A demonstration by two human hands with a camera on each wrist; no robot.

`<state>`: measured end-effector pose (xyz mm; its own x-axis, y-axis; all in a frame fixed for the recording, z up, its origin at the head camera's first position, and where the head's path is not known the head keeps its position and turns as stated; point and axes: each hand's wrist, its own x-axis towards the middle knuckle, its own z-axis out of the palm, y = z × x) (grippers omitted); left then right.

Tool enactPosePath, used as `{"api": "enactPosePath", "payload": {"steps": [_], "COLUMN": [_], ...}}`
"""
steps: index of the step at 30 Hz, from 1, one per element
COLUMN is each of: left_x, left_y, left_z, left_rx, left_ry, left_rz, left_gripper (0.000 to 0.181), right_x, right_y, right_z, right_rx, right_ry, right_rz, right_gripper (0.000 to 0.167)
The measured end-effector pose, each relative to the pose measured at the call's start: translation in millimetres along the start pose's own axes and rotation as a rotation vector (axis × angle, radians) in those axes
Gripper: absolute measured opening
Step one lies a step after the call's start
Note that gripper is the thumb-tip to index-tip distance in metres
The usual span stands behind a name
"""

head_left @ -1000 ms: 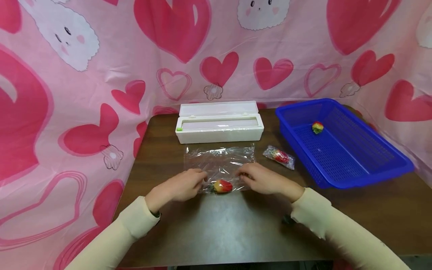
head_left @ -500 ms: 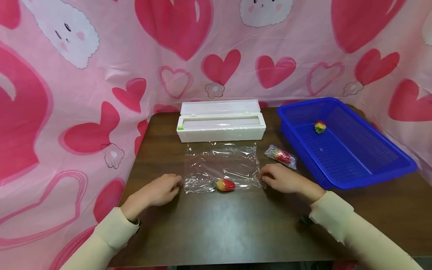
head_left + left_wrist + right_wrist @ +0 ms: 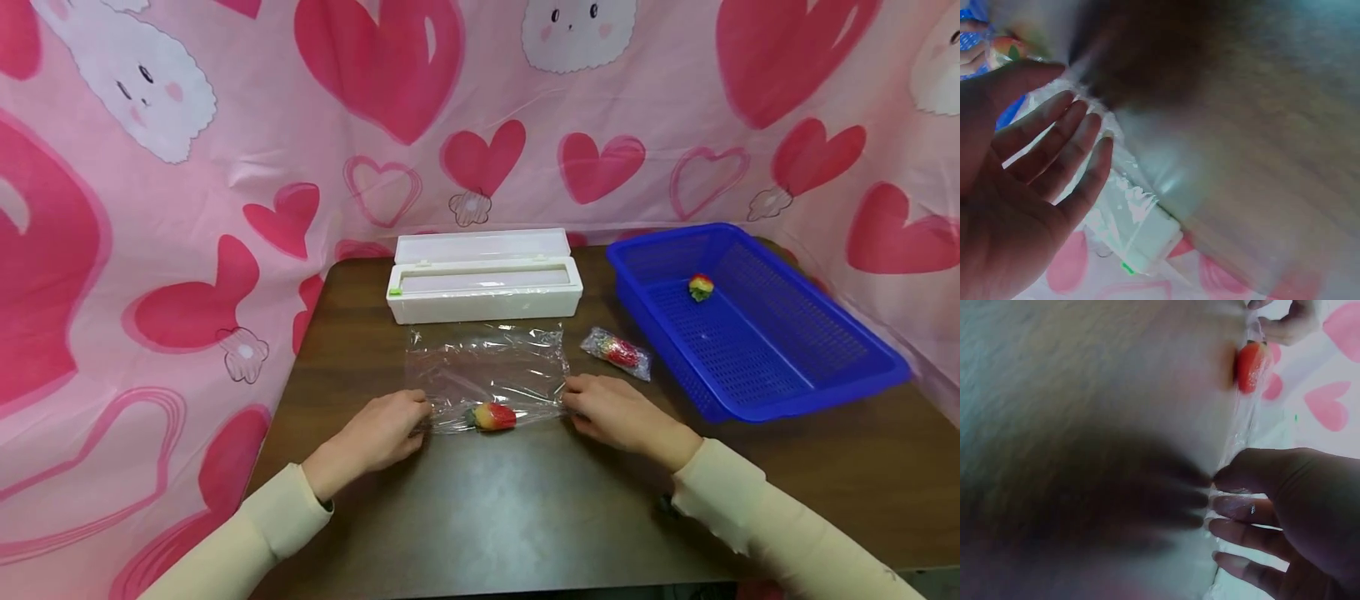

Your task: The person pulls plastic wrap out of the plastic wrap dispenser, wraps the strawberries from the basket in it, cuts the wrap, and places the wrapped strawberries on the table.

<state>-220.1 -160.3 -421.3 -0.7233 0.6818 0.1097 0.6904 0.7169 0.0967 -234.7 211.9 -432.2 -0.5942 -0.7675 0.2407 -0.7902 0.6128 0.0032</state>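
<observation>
A red and yellow strawberry (image 3: 493, 416) with green leaves lies along the near edge of a sheet of cling film (image 3: 487, 367) spread on the table. At the film's near left corner, my left hand (image 3: 386, 425) pinches the edge between thumb and fingertips. My right hand (image 3: 618, 412) holds the near right corner the same way; in the right wrist view, clear film covers part of the fingers (image 3: 1241, 509). Neither hand touches the strawberry. A strawberry wrapped in film (image 3: 618, 348) lies beyond my right hand.
Behind the film stands a white cling film dispenser (image 3: 483, 307), its lid raised. The blue basket (image 3: 750, 404) at the right holds another strawberry (image 3: 701, 287). A heart-patterned pink cloth (image 3: 405, 192) hangs behind and at the sides of the brown table (image 3: 480, 517).
My hands first spread outward from near the strawberry to the film's sides. They have since moved slightly inward onto its near corners. The strawberry stays at the near edge.
</observation>
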Motion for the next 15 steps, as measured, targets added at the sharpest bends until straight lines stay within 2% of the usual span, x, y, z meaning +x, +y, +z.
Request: {"api": "enactPosePath", "payload": {"steps": [4, 12, 15], "left_x": [-2.7, -5.9, -5.4], "left_y": [-5.4, -16.5, -21.6], "left_z": [0.5, -3.2, -3.2], "left_rx": [-0.056, -0.262, -0.317], "left_ry": [0.027, 0.033, 0.045], "left_rz": [0.015, -0.019, -0.007], "left_gripper": [0.01, 0.007, 0.005], "right_x": [-2.2, -1.9, -1.5], "right_y": [5.2, 19.2, 27.1], "right_z": [-0.8, -3.9, -3.5], "right_rx": [0.075, 0.31, 0.402], "right_ry": [0.013, -0.051, -0.066], "right_rz": [0.012, 0.051, 0.066], "right_gripper": [0.012, 0.004, 0.005]}}
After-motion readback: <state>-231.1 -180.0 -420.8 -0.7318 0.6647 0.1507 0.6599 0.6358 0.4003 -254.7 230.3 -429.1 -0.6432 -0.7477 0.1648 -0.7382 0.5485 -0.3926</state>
